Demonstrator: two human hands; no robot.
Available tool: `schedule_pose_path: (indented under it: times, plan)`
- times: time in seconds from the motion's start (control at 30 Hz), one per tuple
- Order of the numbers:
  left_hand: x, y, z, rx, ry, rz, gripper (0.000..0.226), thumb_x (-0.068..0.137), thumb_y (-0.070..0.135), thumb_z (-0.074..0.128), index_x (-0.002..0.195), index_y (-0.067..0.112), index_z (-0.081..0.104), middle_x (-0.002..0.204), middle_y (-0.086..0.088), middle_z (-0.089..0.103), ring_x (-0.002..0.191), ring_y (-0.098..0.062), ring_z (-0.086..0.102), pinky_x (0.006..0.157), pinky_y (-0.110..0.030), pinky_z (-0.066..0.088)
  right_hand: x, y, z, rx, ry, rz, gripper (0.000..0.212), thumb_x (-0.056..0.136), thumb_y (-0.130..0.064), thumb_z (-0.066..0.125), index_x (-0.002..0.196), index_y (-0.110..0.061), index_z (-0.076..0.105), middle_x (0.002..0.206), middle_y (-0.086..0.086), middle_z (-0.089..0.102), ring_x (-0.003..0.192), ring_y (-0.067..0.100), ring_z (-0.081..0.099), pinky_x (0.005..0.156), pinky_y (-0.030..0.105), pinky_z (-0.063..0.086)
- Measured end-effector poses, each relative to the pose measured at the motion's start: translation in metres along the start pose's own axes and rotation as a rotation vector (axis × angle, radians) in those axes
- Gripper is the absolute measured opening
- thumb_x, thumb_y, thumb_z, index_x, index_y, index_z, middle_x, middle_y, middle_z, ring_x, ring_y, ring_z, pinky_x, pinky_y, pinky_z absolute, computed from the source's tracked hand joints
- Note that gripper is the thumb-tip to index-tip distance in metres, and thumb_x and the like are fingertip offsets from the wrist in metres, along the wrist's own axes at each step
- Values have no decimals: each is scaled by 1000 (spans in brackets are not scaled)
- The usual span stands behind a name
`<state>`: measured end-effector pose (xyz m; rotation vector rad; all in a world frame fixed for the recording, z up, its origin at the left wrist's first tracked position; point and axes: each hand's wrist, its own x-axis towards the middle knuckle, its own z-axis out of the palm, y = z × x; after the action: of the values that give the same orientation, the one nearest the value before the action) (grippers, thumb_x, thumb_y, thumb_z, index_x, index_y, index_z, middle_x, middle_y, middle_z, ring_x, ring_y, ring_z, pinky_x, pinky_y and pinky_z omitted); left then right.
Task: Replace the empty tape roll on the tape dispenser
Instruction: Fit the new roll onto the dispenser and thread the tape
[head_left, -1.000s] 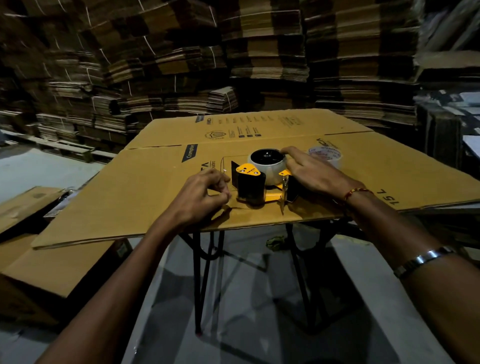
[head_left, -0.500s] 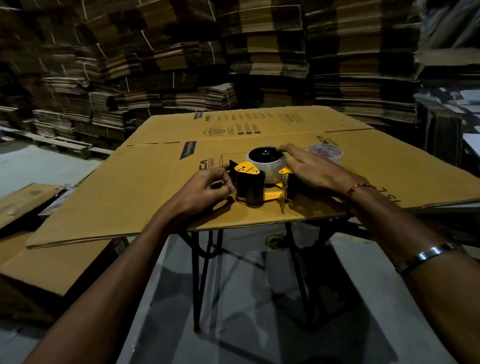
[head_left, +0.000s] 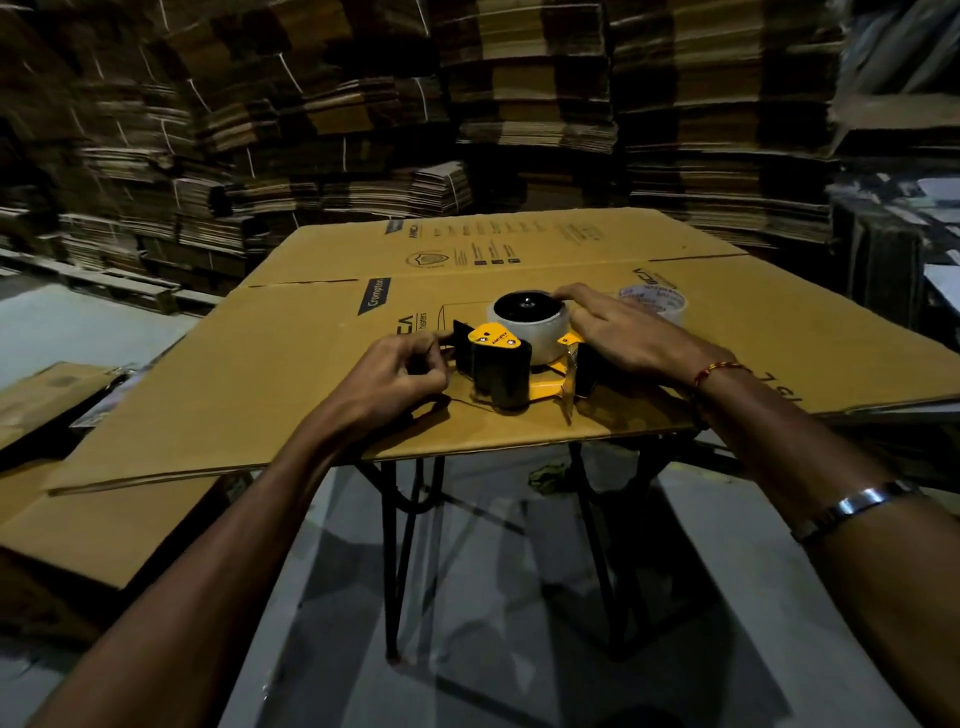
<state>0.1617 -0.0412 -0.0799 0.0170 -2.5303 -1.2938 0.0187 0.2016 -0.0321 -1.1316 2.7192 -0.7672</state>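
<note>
Lying on the flattened cardboard sheet (head_left: 249, 374), the tape dispenser (head_left: 511, 358) is being gripped: left hand (head_left: 395, 376) pinching its left end, right hand (head_left: 618, 338) clasping the mounted tape roll (head_left: 535, 325). A spare roll (head_left: 657, 304) is sitting far right.

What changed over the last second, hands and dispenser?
The left hand moved right, from a fist apart from the tape dispenser to fingertips at its black left end; whether it pinches tape or the frame is unclear. The right hand stayed draped over the dispenser's right side beside the mounted tape roll. The dispenser and the spare roll behind it did not shift on the cardboard sheet.
</note>
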Motion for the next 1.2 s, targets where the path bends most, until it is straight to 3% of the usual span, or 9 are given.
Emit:
schedule_pose_path:
  times: [0.2, 0.33, 0.47, 0.6, 0.7, 0.87, 0.97, 1.03, 1.2]
  plan:
    - [5, -6, 3, 0, 27, 11, 5, 85, 3, 64, 80, 4, 63, 114, 10, 64, 129, -18, 53, 93, -39, 51, -1, 1, -1, 15, 0, -8, 44, 109, -34, 26, 152, -30, 31, 156, 14, 40, 136, 32, 44, 101, 42, 40]
    - [7, -6, 4, 9, 44, 12, 7, 86, 4, 64, 81, 8, 66, 132, 3, 58, 132, -13, 50, 99, -38, 49, -1, 1, -1, 13, -10, -12, 44, 109, -34, 26, 153, -30, 31, 157, 14, 39, 137, 32, 42, 103, 43, 39]
    - [9, -3, 8, 0, 57, 30, 11, 87, 2, 64, 79, 8, 68, 124, 5, 62, 116, -10, 59, 91, -30, 51, -2, 0, -2, 20, -22, -26, 44, 109, -33, 27, 153, -31, 31, 158, 13, 37, 139, 32, 40, 106, 44, 38]
    - [12, -4, 11, 33, 81, 45, 13, 86, 6, 65, 75, 14, 68, 113, -1, 65, 105, -14, 63, 90, -38, 54, -3, -1, -3, -5, -19, -36, 44, 109, -33, 26, 153, -29, 33, 158, 13, 38, 140, 33, 40, 107, 44, 37]
    - [11, -2, 13, 80, 100, 74, 13, 87, 7, 66, 76, 15, 68, 107, -2, 65, 101, -13, 62, 88, -33, 51, -3, 2, -2, -54, -12, -41, 43, 109, -40, 26, 149, -32, 37, 153, 11, 45, 134, 32, 46, 105, 48, 42]
    - [10, -2, 14, 105, 102, 91, 8, 87, 6, 67, 80, 8, 69, 107, -3, 64, 99, -8, 61, 83, -20, 48, -11, 5, -4, -109, 155, -152, 43, 106, -51, 30, 140, -32, 49, 140, 1, 58, 121, 22, 54, 96, 46, 47]
    - [10, -2, 14, 102, 98, 90, 10, 88, 5, 66, 79, 10, 68, 107, -3, 64, 99, -9, 60, 77, -9, 45, -20, 10, -10, 11, 58, -179, 37, 106, -43, 38, 139, -36, 53, 140, -8, 53, 122, 12, 51, 92, 33, 46]
    - [9, -1, 14, 115, 106, 90, 10, 88, 5, 65, 80, 10, 68, 109, -4, 64, 101, -12, 61, 78, -12, 45, -26, 12, -16, 104, -66, -174, 33, 105, -33, 46, 136, -39, 55, 135, -15, 50, 115, 1, 49, 85, 21, 40]
    - [10, -2, 14, 103, 133, 58, 9, 88, 2, 63, 80, 4, 67, 113, -5, 64, 105, -16, 61, 84, -26, 48, -26, 11, -20, 19, -206, -232, 42, 96, -35, 61, 137, -42, 51, 145, -14, 43, 129, 10, 44, 104, 35, 39]
